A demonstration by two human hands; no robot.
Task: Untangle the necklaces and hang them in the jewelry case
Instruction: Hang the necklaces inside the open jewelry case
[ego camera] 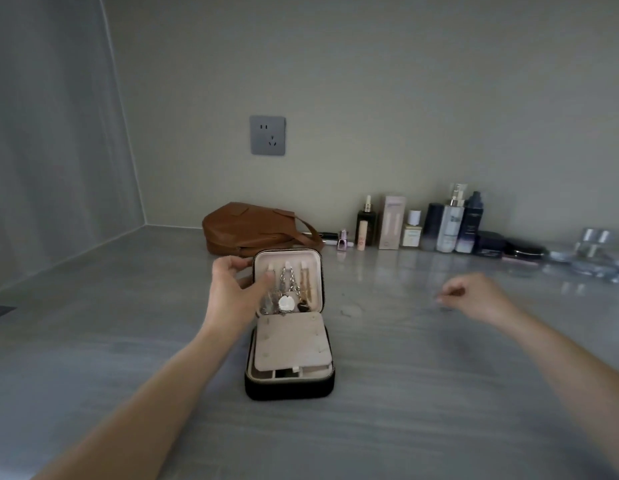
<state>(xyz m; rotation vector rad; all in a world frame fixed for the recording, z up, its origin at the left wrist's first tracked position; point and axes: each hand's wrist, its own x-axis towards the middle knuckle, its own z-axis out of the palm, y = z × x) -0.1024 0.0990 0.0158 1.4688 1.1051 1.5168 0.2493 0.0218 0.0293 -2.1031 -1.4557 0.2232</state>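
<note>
1. Head view: the jewelry case (pixel 290 389) is sitting open mid-table (pixel 128 341), its long axis running from the person towards the wall, lid (pixel 287 256) standing upright at the far end.
2. The left hand (pixel 237 289) is gripping the lid's left edge, thumb inside.
3. The right hand (pixel 474 296) is hovering well to the right, fingers curled; whether it is pinching anything, I cannot tell.
4. The necklaces (pixel 287 292) are hanging straight down inside the lid.

The left hand (pixel 237 289) covers the left side of the jewelry case (pixel 290 388) lid and part of the necklaces (pixel 294 289); the chains are too small to tell if they cross. Right of the case, the right hand (pixel 474 296) curls its fingers (pixel 450 292); whether they pinch anything cannot be told. Behind it, the bottles (pixel 448 223) have unreadable labels.
</note>
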